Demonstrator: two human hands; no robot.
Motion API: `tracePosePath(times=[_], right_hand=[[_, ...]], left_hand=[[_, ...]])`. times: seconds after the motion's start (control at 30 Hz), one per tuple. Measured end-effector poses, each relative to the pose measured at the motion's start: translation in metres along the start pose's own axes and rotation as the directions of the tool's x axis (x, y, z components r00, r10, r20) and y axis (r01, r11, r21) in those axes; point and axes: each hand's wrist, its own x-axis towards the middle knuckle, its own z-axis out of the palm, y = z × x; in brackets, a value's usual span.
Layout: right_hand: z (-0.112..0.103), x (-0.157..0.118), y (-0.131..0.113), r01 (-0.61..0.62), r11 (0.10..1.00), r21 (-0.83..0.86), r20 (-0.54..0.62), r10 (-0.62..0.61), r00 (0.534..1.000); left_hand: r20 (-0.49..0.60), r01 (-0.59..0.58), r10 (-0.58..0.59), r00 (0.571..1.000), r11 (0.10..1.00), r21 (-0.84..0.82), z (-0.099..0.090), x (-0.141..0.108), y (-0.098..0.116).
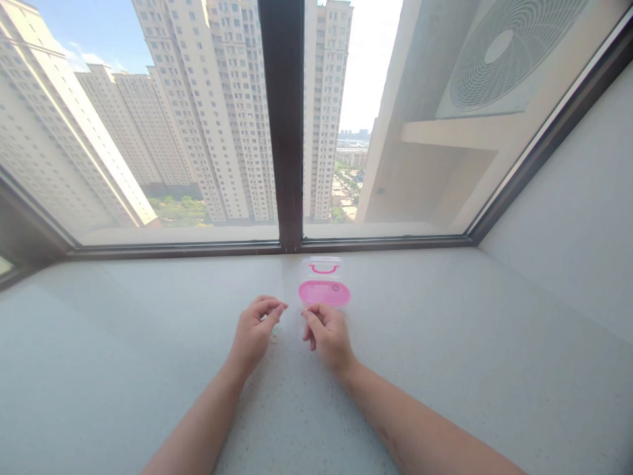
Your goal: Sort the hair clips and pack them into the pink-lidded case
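My left hand [257,328] is held over the pale sill, thumb and index finger pinched together; a tiny pale bit shows at the fingertips, too small to name. Facing it across a small gap, my right hand [325,332] also pinches, and what its fingertips hold, if anything, cannot be made out. Just beyond the right hand stands a small pink oval box [316,293] with a small dark ring [335,287] in it. Its clear lid [306,267], with a pink handle [324,270], is raised at the back. Small pale pieces [273,338] lie beside my left hand.
The speckled white sill [425,343] runs up to a brown window frame [198,251]. A dark upright post [284,125] divides the glass behind the box. A white wall [568,218] closes the right side. Tall buildings and an outdoor fan unit are outside.
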Motion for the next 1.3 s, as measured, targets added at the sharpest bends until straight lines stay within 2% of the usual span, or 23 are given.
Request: tracePosePath(times=[0.4, 0.77, 1.3], right_hand=[[0.0021, 0.0003, 0.0063, 0.012, 1.000, -0.025, 0.082, -0.010, 0.997], [0.0014, 0.0007, 0.0088, 0.017, 0.999, -0.029, 0.077, -0.014, 0.997], [0.0010, 0.0005, 0.0084, 0.017, 0.999, -0.036, 0.074, -0.014, 0.997]], left_hand=[[0.062, -0.005, 0.003, 0.998, 1.000, 0.031, -0.0007, -0.0013, -0.0001], [0.065, -0.039, 0.037, 0.997, 0.998, 0.042, 0.0007, -0.0007, 0.0002], [0.050, -0.031, 0.028, 0.998, 0.998, 0.060, 0.0007, -0.0014, 0.0001]])
